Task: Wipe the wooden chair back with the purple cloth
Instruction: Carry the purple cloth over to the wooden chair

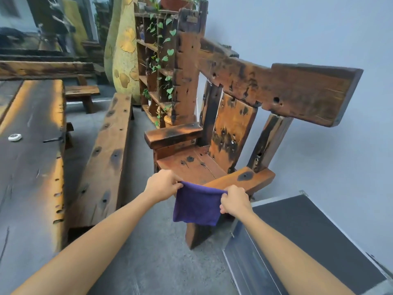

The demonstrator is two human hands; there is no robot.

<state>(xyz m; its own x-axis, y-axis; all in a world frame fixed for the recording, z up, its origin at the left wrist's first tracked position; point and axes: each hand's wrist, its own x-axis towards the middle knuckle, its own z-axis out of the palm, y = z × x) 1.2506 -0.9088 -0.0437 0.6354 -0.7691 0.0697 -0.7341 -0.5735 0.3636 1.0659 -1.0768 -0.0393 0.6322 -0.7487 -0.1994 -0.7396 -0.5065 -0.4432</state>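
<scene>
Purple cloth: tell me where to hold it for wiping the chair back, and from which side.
The purple cloth hangs flat, pinched at its top corners by the left hand and the right hand. For wiping, it is probably best to gather its middle into one palm from above, since the rough wooden chair back stands upright, facing the person, beyond the seat.

The square terry cloth (196, 206) is solid deep purple; the heavy rustic timber chair (231, 107) is orange-brown, blotched with black scorch-like patches.
</scene>
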